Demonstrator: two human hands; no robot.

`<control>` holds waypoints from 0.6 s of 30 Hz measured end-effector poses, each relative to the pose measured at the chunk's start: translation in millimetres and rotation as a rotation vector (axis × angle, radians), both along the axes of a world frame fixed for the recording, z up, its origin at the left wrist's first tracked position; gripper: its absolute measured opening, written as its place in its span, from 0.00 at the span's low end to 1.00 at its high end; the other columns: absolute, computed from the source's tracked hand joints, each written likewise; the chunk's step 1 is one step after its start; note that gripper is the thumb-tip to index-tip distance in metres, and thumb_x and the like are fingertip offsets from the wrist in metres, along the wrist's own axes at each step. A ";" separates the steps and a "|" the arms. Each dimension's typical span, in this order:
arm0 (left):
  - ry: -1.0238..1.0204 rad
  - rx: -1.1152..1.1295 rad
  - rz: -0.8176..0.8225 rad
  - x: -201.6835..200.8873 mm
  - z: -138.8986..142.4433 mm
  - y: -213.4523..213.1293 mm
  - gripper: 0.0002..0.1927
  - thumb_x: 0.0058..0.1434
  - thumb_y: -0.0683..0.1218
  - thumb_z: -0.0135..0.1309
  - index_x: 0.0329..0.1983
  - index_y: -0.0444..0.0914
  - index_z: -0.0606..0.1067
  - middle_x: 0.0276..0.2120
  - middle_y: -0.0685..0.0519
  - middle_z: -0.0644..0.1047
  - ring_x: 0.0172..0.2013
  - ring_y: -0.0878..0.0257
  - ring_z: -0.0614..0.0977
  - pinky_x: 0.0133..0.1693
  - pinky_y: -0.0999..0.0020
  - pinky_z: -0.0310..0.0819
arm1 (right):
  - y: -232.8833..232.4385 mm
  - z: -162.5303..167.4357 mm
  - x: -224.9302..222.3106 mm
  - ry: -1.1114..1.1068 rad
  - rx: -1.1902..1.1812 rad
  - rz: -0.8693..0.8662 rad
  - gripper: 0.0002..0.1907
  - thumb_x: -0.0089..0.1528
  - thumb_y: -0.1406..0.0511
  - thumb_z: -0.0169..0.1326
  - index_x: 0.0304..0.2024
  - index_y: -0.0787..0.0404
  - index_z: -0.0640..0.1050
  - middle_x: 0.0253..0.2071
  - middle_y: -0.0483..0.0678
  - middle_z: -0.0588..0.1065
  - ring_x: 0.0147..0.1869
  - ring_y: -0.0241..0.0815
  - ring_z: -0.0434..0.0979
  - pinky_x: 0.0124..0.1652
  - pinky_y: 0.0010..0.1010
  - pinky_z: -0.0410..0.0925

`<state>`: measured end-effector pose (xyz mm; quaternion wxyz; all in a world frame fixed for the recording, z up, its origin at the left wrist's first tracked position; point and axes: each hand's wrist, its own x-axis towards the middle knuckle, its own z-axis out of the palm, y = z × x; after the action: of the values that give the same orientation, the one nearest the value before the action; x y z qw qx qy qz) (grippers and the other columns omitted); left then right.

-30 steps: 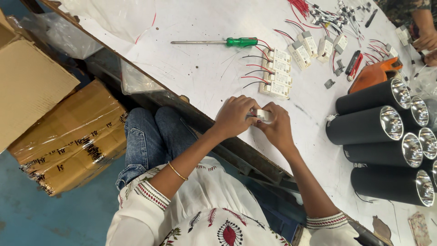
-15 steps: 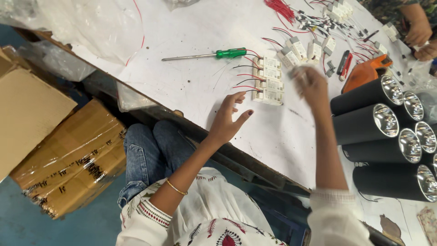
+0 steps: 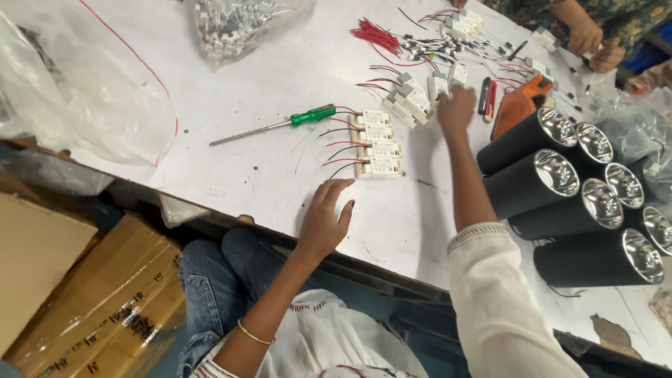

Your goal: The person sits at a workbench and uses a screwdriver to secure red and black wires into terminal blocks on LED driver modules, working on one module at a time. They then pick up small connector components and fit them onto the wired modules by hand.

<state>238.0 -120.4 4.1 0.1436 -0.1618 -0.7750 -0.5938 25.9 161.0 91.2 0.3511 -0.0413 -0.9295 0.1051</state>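
Note:
My left hand [image 3: 325, 220] rests open on the white table [image 3: 266, 77], fingers spread, just below a row of small white driver boxes [image 3: 376, 143] with red and black leads. My right hand [image 3: 456, 108] is stretched far forward, its back to the camera, at a second cluster of white driver boxes [image 3: 416, 98]. Its fingers are curled and hidden, so I cannot see whether it holds anything. A green-handled screwdriver [image 3: 294, 120] lies left of the row of boxes.
Several black cylindrical lamp housings [image 3: 542, 182] lie at the right. An orange tool [image 3: 521, 101], red wires [image 3: 374, 33] and more drivers sit at the back. Another person's hands [image 3: 591, 42] work at top right. A plastic bag of parts [image 3: 238, 24] and cardboard boxes [image 3: 91, 301] are at left.
Both hands were together over a small white part near the table edge. My right hand has since reached forward to the far boxes, and my left hand has opened and settled on the table.

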 end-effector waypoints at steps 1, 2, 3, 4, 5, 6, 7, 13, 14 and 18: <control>0.019 -0.013 -0.021 -2.4 1.1 -0.1 0.22 0.64 0.40 0.56 0.62 0.38 0.72 0.56 0.45 0.74 0.57 0.46 0.77 0.57 0.56 0.73 | 9.6 1.7 8.3 -0.031 0.087 -0.091 0.22 0.56 0.58 0.70 0.41 0.70 0.81 0.44 0.66 0.73 0.46 0.66 0.75 0.40 0.50 0.71; 0.036 -0.025 -0.042 -5.5 1.7 1.8 0.22 0.64 0.40 0.55 0.63 0.38 0.71 0.57 0.45 0.74 0.58 0.47 0.77 0.58 0.56 0.72 | 19.4 2.6 14.8 -0.287 -0.047 -0.159 0.27 0.56 0.58 0.70 0.50 0.66 0.77 0.50 0.67 0.71 0.45 0.62 0.78 0.41 0.47 0.73; 0.052 -0.034 -0.063 -9.3 2.2 5.2 0.23 0.65 0.40 0.55 0.64 0.39 0.71 0.59 0.46 0.74 0.59 0.47 0.77 0.59 0.56 0.72 | 33.0 6.3 21.5 -0.541 -0.182 -0.223 0.33 0.55 0.57 0.71 0.58 0.63 0.73 0.56 0.67 0.69 0.44 0.59 0.80 0.41 0.43 0.74; 0.090 -0.079 -0.078 -15.6 2.7 11.3 0.25 0.63 0.41 0.56 0.65 0.38 0.70 0.61 0.45 0.73 0.61 0.47 0.74 0.61 0.55 0.69 | 43.1 5.0 28.8 -0.797 -0.321 -0.286 0.41 0.54 0.57 0.71 0.66 0.59 0.69 0.62 0.68 0.67 0.42 0.56 0.82 0.41 0.40 0.75; 0.127 -0.123 -0.090 -25.3 3.5 20.0 0.27 0.62 0.42 0.56 0.66 0.38 0.68 0.63 0.44 0.71 0.63 0.46 0.72 0.62 0.54 0.67 | 50.2 0.1 36.2 -0.701 -0.259 -0.150 0.35 0.54 0.58 0.71 0.59 0.61 0.74 0.56 0.65 0.71 0.42 0.54 0.82 0.41 0.39 0.75; 0.166 -0.165 -0.099 -35.9 4.2 29.6 0.30 0.61 0.43 0.57 0.67 0.37 0.67 0.65 0.44 0.70 0.65 0.46 0.70 0.64 0.53 0.64 | 58.3 -3.4 43.1 -0.602 -0.194 -0.014 0.29 0.53 0.59 0.71 0.53 0.63 0.79 0.49 0.62 0.76 0.41 0.52 0.82 0.40 0.38 0.75; 0.223 -0.252 -0.082 -46.7 5.1 40.0 0.32 0.59 0.45 0.57 0.67 0.36 0.66 0.66 0.43 0.69 0.66 0.46 0.68 0.65 0.51 0.60 | 63.8 -8.5 49.3 -0.502 -0.128 0.121 0.23 0.52 0.60 0.72 0.46 0.66 0.84 0.42 0.59 0.81 0.40 0.49 0.83 0.39 0.37 0.74; 0.300 -0.722 -0.056 -62.6 -3.4 59.5 0.37 0.60 0.52 0.56 0.69 0.31 0.61 0.69 0.41 0.64 0.70 0.48 0.62 0.67 0.48 0.51 | 68.2 -22.5 69.2 -0.371 -0.156 0.134 0.20 0.61 0.62 0.69 0.51 0.68 0.82 0.35 0.57 0.81 0.37 0.46 0.81 0.38 0.36 0.72; 0.304 -0.709 -0.049 -54.4 -6.8 56.6 0.35 0.62 0.50 0.55 0.69 0.32 0.62 0.69 0.41 0.64 0.70 0.48 0.63 0.68 0.48 0.52 | 66.7 -23.4 71.0 -0.374 -0.301 0.191 0.19 0.62 0.63 0.67 0.51 0.68 0.81 0.37 0.54 0.81 0.38 0.43 0.82 0.36 0.34 0.73; 0.349 -0.577 -0.026 -19.4 -17.4 42.5 0.27 0.66 0.40 0.50 0.70 0.37 0.67 0.70 0.47 0.67 0.70 0.54 0.68 0.70 0.55 0.60 | 39.2 -23.4 96.5 -0.459 -0.595 0.371 0.14 0.65 0.66 0.60 0.50 0.68 0.78 0.39 0.47 0.82 0.41 0.35 0.82 0.34 0.28 0.72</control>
<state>218.5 -77.9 -13.3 0.2148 -0.3051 -0.8727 -0.3149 122.4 200.2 67.8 0.0827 0.0050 -0.9044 0.4185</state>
